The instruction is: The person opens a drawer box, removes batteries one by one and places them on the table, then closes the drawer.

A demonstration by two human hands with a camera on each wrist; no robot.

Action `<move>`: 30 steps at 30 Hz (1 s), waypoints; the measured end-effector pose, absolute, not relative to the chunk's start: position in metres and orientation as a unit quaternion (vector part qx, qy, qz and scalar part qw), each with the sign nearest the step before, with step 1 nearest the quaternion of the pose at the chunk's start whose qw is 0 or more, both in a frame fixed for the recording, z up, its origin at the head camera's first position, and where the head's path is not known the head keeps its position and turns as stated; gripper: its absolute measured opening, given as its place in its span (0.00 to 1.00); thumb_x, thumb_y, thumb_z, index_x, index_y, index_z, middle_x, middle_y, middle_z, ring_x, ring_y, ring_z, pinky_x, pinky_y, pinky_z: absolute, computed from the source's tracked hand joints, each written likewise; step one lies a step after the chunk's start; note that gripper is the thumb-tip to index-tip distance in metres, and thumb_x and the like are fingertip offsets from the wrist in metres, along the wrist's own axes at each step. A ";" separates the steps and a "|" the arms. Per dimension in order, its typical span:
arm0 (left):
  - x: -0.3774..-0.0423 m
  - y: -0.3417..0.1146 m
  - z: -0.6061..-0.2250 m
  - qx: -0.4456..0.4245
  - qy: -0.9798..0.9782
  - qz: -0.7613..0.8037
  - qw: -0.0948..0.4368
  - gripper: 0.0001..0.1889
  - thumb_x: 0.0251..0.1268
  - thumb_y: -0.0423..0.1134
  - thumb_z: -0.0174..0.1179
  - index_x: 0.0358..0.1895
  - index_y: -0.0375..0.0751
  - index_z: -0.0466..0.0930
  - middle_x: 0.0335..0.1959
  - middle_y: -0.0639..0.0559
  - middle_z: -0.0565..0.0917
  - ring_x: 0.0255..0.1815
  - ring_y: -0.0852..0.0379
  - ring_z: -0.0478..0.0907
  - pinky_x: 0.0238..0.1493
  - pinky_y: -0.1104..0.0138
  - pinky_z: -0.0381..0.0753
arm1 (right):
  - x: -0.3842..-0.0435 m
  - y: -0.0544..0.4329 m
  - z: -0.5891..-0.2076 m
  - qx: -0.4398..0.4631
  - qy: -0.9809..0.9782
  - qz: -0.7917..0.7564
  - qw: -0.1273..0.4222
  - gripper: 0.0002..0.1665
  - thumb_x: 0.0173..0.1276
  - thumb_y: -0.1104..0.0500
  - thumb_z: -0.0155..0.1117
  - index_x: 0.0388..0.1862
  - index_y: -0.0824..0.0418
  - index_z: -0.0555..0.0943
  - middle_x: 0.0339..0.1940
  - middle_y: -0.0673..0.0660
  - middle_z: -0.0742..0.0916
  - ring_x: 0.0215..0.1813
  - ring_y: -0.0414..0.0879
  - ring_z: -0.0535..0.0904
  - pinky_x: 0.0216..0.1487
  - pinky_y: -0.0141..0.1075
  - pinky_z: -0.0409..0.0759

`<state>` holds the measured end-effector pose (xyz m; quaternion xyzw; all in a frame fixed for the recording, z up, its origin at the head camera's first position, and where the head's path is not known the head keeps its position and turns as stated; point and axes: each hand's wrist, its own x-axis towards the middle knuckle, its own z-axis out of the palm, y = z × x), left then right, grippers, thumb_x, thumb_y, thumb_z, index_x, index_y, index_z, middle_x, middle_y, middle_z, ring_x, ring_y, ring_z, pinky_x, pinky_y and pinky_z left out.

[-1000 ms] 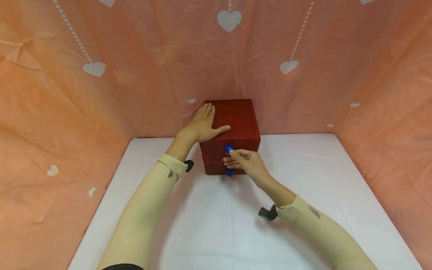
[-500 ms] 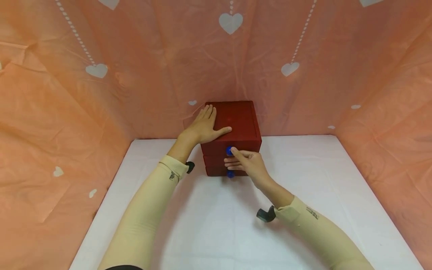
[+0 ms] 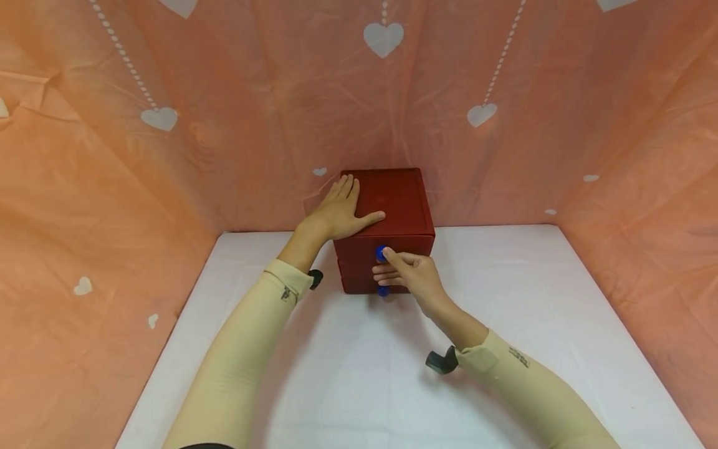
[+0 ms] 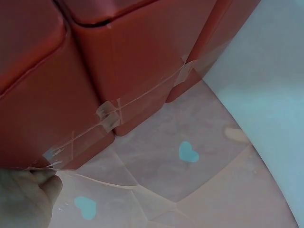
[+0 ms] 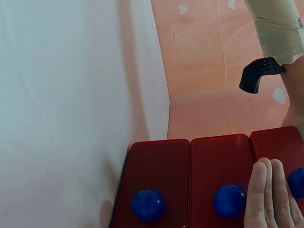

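Note:
A small red chest of drawers (image 3: pixel 395 199) stands against the back wall, its three stacked drawers facing me. My left hand (image 3: pixel 339 212) lies flat on the left part of its top, fingers pointing away and thumb spread. With thumb and index finger, my right hand (image 3: pixel 412 274) pinches the blue knob (image 3: pixel 381 253) of the top drawer; its other fingers stretch across the front. In the right wrist view these straight fingers (image 5: pixel 270 194) partly cover that knob, and the middle knob (image 5: pixel 229 201) and bottom knob (image 5: pixel 148 205) show beside them.
A white cloth (image 3: pixel 336 374) covers the table. Peach sheets with white hearts form the back wall (image 3: pixel 252 125) and both sides. Clear tape (image 4: pixel 109 114) runs along the chest's side. A black wrist mount (image 3: pixel 442 360) sticks out from the right sleeve.
Both hands keep their places on the top and at the knob. The top drawer's front and knob sit very slightly lower in the head view than half a second ago.

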<state>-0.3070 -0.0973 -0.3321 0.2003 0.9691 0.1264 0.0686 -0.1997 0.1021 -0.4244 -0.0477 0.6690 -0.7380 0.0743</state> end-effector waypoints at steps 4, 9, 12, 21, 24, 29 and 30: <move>-0.308 -0.097 -0.332 0.201 0.969 0.126 0.068 0.60 0.75 0.78 0.45 0.88 0.32 0.35 0.90 0.39 0.34 0.90 0.48 0.25 0.87 0.59 0.26 | -0.196 0.102 -0.424 -0.050 0.674 -0.733 0.073 0.31 0.81 0.43 0.66 0.54 0.73 0.88 0.42 0.63 0.94 0.42 0.51 0.94 0.53 0.47 0.91; -0.308 -0.097 -0.332 0.201 0.969 0.124 0.069 0.60 0.75 0.78 0.45 0.88 0.32 0.35 0.90 0.39 0.34 0.90 0.47 0.25 0.87 0.59 0.26 | -0.190 0.103 -0.425 -0.066 0.685 -0.723 0.063 0.30 0.82 0.44 0.65 0.54 0.73 0.89 0.43 0.63 0.94 0.43 0.56 0.94 0.52 0.46 0.91; -0.308 -0.097 -0.332 0.202 0.969 0.122 0.068 0.60 0.75 0.78 0.44 0.88 0.32 0.35 0.90 0.38 0.34 0.90 0.47 0.25 0.87 0.59 0.26 | -0.187 0.103 -0.426 -0.074 0.685 -0.722 0.057 0.29 0.82 0.46 0.65 0.54 0.73 0.88 0.43 0.64 0.94 0.43 0.57 0.94 0.52 0.46 0.91; -0.309 -0.097 -0.333 0.202 0.969 0.126 0.070 0.59 0.76 0.78 0.44 0.88 0.33 0.35 0.90 0.39 0.34 0.90 0.48 0.25 0.87 0.59 0.26 | -0.175 0.101 -0.428 -0.072 0.687 -0.722 0.048 0.27 0.82 0.47 0.66 0.52 0.74 0.89 0.40 0.65 0.94 0.42 0.61 0.93 0.52 0.48 0.91; -0.309 -0.098 -0.333 0.202 0.968 0.127 0.071 0.60 0.75 0.78 0.44 0.88 0.33 0.35 0.90 0.39 0.34 0.90 0.48 0.25 0.87 0.59 0.26 | -0.172 0.101 -0.429 -0.075 0.685 -0.723 0.046 0.27 0.82 0.48 0.67 0.52 0.74 0.89 0.39 0.65 0.94 0.44 0.66 0.92 0.55 0.50 0.90; -0.309 -0.098 -0.333 0.204 0.968 0.126 0.070 0.60 0.76 0.78 0.44 0.88 0.33 0.35 0.90 0.39 0.34 0.90 0.48 0.25 0.87 0.60 0.25 | -0.165 0.102 -0.432 -0.084 0.683 -0.724 0.043 0.25 0.82 0.50 0.66 0.51 0.73 0.89 0.39 0.66 0.94 0.44 0.66 0.92 0.58 0.52 0.89; -0.309 -0.098 -0.333 0.204 0.969 0.125 0.069 0.60 0.76 0.78 0.44 0.88 0.33 0.35 0.90 0.39 0.34 0.90 0.48 0.25 0.87 0.60 0.25 | -0.163 0.102 -0.431 -0.085 0.683 -0.724 0.042 0.24 0.82 0.50 0.66 0.51 0.73 0.89 0.39 0.66 0.94 0.43 0.65 0.92 0.58 0.52 0.89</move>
